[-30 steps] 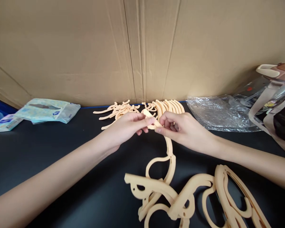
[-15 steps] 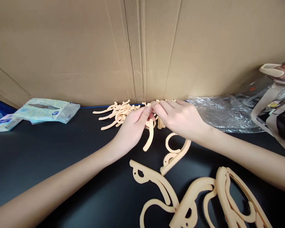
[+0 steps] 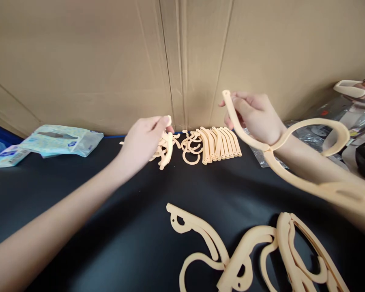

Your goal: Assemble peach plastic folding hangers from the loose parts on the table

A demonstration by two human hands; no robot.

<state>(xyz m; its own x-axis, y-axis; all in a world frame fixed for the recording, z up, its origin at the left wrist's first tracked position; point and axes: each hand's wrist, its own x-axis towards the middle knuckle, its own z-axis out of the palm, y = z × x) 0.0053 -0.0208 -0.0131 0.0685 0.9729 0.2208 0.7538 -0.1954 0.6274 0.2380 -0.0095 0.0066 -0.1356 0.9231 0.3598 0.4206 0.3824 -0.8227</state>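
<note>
My left hand [image 3: 142, 140] pinches a curved beige hanger arm [image 3: 168, 148] between thumb and fingers, just above the loose pile. My right hand [image 3: 255, 115] is raised at the right, its fingers around the upper part of a beige folding clothes hanger [image 3: 275, 162]. That hanger has a round hook and a longer arm reaching toward the right edge, close to the camera; part of my right forearm lies behind it. Between and beyond my hands, a row of hanger arms [image 3: 220, 144] lies side by side, with loose hooks [image 3: 191, 158] to its left.
Several joined folding hangers [image 3: 235, 275] lie on the black table [image 3: 115, 235] at the front right. A tissue pack [image 3: 61, 140] is at the left. Clear plastic wrapping [image 3: 261, 156] and a strapped bottle [image 3: 353, 89] are at the right. A cardboard wall [image 3: 94, 65] stands behind.
My hands have moved apart, the left one leftward, the right one up and rightward. The hanger that lay below my right hand is off the table, and a hanger is now in that hand.
</note>
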